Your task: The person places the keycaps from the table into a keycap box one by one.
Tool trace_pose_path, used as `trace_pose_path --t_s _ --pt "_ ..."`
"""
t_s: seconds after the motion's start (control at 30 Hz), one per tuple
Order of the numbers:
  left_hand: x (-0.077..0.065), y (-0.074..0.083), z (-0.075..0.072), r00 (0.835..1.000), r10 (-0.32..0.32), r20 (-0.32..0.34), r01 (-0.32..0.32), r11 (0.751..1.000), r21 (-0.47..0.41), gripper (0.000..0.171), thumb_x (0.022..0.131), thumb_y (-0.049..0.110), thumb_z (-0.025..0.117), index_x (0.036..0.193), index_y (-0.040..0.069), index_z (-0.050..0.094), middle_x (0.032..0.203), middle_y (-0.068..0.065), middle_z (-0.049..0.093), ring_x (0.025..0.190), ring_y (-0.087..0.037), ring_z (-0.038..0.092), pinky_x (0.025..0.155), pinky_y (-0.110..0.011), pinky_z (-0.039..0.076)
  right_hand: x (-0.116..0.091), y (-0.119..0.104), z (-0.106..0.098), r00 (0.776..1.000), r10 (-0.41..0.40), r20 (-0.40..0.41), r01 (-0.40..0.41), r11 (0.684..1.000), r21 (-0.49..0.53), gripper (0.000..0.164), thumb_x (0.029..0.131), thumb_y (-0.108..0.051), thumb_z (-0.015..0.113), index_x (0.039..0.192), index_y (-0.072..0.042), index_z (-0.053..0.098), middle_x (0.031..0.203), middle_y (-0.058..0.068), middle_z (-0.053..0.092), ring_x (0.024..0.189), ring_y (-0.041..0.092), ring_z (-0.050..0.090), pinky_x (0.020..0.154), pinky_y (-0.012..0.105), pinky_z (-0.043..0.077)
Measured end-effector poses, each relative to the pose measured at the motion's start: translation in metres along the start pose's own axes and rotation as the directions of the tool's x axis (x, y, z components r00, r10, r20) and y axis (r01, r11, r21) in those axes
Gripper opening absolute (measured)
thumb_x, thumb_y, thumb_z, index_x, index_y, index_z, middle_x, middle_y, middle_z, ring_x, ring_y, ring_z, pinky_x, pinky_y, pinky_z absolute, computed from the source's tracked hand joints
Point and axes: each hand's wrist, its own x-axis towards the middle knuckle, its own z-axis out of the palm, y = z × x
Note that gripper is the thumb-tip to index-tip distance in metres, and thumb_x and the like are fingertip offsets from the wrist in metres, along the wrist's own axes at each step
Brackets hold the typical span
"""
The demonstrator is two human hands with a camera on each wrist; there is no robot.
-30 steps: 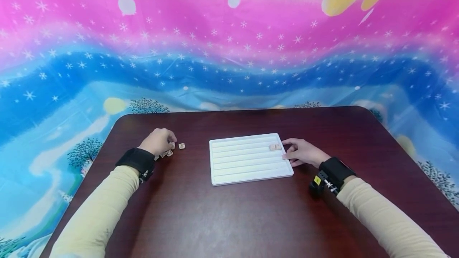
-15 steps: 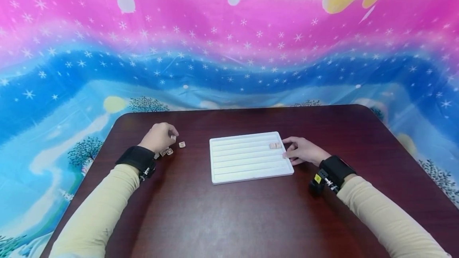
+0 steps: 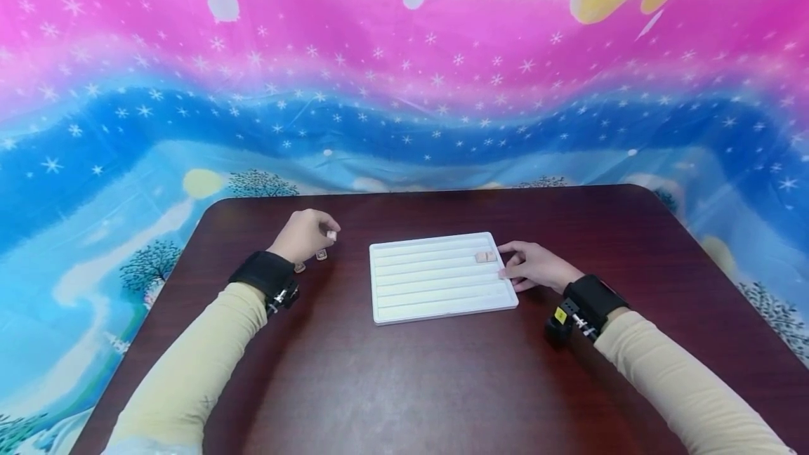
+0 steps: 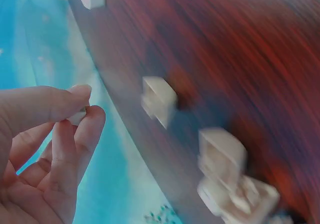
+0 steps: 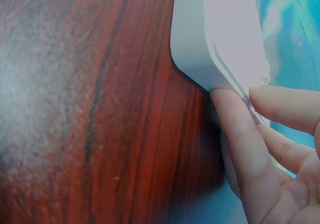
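Observation:
My left hand (image 3: 303,236) pinches a small pale keycap (image 3: 331,236) between thumb and fingertips, above the table left of the tray. In the left wrist view only a sliver of the held keycap (image 4: 77,117) shows. Below that hand lie loose beige keycaps: one by itself (image 4: 159,99), hollow side partly showing, and a blurred cluster (image 4: 222,154) nearer the wrist. A white tray (image 3: 436,281) with ridged rows lies mid-table. Two keycaps (image 3: 485,257) sit side by side in it near its right edge. My right hand (image 3: 536,268) grips that edge, thumb over the rim, fingers against the outer wall.
The dark red-brown wooden table (image 3: 411,385) has a rounded far edge. Behind it hangs a pink and blue patterned cloth (image 3: 404,111). A black band with a small camera (image 3: 559,325) is strapped on the right wrist, and another band (image 3: 262,276) on the left.
My left hand has picked up a keycap from the group and moved up and right toward the tray. The right hand and the tray have stayed in place.

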Motion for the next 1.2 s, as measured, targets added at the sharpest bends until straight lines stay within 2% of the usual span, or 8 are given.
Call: trace_pose_path --t_s 0.07,0.13,0.33,0.73,0.97,1.2 --pt "0.003 0.007 0.004 1.000 -0.016 0.013 0.016 1.000 -0.026 0.026 0.090 -0.003 0.072 0.116 -0.004 0.074 0.100 -0.016 0.072 0.073 -0.029 0.069 0.066 -0.038 0.057 0.000 0.000 0.000 1.000 0.000 0.000 0.000 1.000 0.000 0.067 0.098 -0.005 0.069 0.153 0.009 0.032 0.098 0.016 0.058 0.075 0.021 0.063 0.069 0.034 0.059" --pt "0.005 0.014 0.008 1.000 -0.015 0.024 0.016 0.999 -0.042 0.027 0.090 -0.003 0.073 0.117 -0.005 0.073 0.102 -0.017 0.072 0.076 -0.030 0.069 0.064 -0.038 0.057 0.000 0.000 0.000 1.000 0.002 0.001 -0.002 1.000 0.006 0.068 0.098 -0.005 0.068 0.153 0.009 0.032 0.098 0.016 0.058 0.075 0.022 0.063 0.069 0.034 0.060" --pt "0.010 0.026 0.019 0.999 0.034 -0.003 -0.034 0.999 -0.027 0.025 0.087 -0.001 0.077 0.112 -0.004 0.075 0.103 -0.014 0.074 0.097 -0.028 0.068 0.086 -0.042 0.055 0.002 0.000 0.000 1.000 -0.003 0.000 0.003 1.000 0.003 0.068 0.098 -0.006 0.069 0.153 0.009 0.032 0.098 0.016 0.058 0.076 0.021 0.063 0.070 0.034 0.060" --pt "0.017 0.041 0.036 0.998 0.070 -0.004 -0.070 0.996 -0.059 0.022 0.087 0.000 0.078 0.108 -0.001 0.077 0.101 -0.012 0.074 0.097 -0.027 0.066 0.086 -0.042 0.054 0.002 0.002 0.000 1.000 0.002 -0.004 -0.002 1.000 0.000 0.068 0.098 -0.006 0.069 0.153 0.009 0.032 0.098 0.016 0.058 0.076 0.021 0.064 0.070 0.034 0.060" --pt "0.017 0.047 0.046 0.999 0.042 0.020 -0.040 0.996 -0.078 0.021 0.088 0.002 0.079 0.109 0.000 0.077 0.102 -0.011 0.073 0.098 -0.026 0.065 0.087 -0.041 0.054 0.002 0.003 0.000 1.000 0.001 0.004 -0.001 1.000 -0.003 0.068 0.098 -0.007 0.069 0.153 0.009 0.032 0.098 0.016 0.058 0.076 0.021 0.064 0.071 0.035 0.060" --pt "0.020 0.054 0.054 0.997 0.064 0.033 -0.060 0.993 -0.099 0.021 0.087 0.004 0.080 0.108 0.001 0.079 0.101 -0.010 0.074 0.098 -0.025 0.066 0.085 -0.040 0.054 0.002 0.001 0.000 1.000 -0.002 0.004 0.002 1.000 -0.007 0.068 0.098 -0.006 0.069 0.153 0.009 0.032 0.098 0.016 0.057 0.076 0.020 0.064 0.070 0.034 0.060"
